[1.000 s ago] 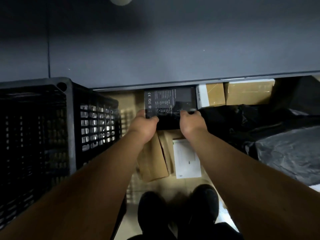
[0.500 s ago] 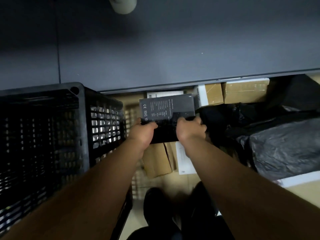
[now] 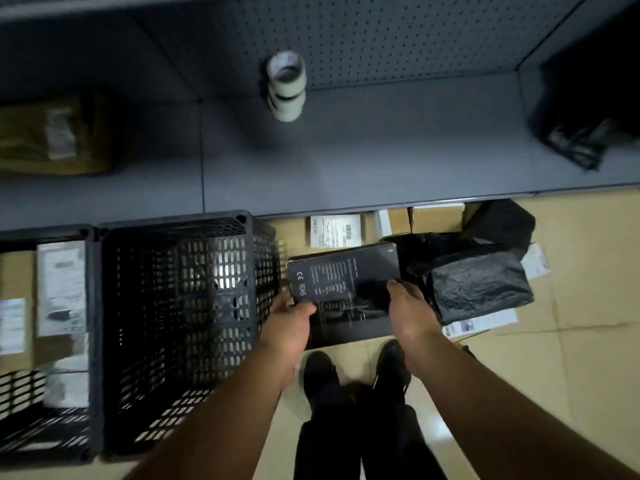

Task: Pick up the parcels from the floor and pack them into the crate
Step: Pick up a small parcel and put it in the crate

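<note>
A black box (image 3: 346, 282) with white print is held in the air between both hands, just right of the black lattice crate (image 3: 180, 327). My left hand (image 3: 289, 323) grips its near left edge and my right hand (image 3: 410, 315) grips its near right edge. The crate looks empty inside. On the floor behind and to the right lie other parcels: a white-labelled one (image 3: 335, 230), small cardboard boxes (image 3: 436, 218) and a black plastic-wrapped parcel (image 3: 478, 282).
A second crate (image 3: 45, 341) holding labelled boxes stands left of the first. A grey shelf (image 3: 346, 161) above carries stacked tape rolls (image 3: 286, 86), a brown parcel (image 3: 52, 133) and a black bag (image 3: 581, 133). My shoes (image 3: 356, 375) stand below the box.
The box has risen off the floor parcels with both hands still on it. The view has pulled back and up, so the shelf top and a second crate now show.
</note>
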{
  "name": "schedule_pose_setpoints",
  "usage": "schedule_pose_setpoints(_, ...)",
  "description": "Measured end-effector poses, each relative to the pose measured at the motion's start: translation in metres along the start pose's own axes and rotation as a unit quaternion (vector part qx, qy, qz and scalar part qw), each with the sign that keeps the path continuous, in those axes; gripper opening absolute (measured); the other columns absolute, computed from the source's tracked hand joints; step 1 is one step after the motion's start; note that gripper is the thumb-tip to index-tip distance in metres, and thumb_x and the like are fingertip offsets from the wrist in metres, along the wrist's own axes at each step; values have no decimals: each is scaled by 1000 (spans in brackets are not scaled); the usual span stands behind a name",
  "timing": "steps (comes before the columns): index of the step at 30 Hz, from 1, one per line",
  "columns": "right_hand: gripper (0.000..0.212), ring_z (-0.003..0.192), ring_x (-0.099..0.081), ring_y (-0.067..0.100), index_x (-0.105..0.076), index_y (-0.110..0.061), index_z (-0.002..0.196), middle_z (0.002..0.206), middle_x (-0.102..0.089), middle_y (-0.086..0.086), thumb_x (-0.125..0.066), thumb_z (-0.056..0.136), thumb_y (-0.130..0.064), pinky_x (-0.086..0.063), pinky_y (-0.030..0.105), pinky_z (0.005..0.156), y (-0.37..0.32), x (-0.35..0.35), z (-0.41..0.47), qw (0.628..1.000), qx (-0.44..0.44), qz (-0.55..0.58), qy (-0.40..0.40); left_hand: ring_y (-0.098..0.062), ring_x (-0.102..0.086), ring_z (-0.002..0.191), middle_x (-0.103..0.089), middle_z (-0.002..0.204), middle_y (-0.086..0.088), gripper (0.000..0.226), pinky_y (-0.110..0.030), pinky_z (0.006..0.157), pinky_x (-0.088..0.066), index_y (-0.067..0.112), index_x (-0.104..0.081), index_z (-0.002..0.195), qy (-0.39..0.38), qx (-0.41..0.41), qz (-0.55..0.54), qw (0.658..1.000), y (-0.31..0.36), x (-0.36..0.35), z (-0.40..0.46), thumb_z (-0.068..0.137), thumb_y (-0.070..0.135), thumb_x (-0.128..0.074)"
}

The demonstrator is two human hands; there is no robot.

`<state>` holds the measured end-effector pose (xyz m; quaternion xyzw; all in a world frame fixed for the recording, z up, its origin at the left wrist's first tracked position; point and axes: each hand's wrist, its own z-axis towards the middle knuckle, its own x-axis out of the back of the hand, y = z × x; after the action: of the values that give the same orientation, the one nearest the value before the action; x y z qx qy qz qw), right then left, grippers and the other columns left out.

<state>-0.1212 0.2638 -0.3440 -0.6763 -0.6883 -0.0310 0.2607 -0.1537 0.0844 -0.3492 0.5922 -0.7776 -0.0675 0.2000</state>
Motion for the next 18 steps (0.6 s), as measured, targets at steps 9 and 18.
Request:
schedule_pose_setpoints(9, 81, 125, -56, 29, -59, -25, 136, 137, -60, 0, -47, 75, -76, -41, 51, 109, -19, 59, -99, 985, -50, 163, -1, -14, -61, 91, -65, 106, -3, 28, -31, 83, -46, 21, -65, 103, 6, -33, -86, 996, 32, 46, -100, 107, 36, -42)
schedule_pose_setpoints(18, 34, 103, -70, 24, -63, -23, 120, 105, -72, 6, -51, 100, -49, -49, 38, 102, -30, 80, -149, 976, 14, 218, -22, -20, -67, 113, -74, 117, -6, 29, -28, 96, -48, 13, -66, 123, -27, -36, -251, 967, 25, 79, -171, 107, 29, -49)
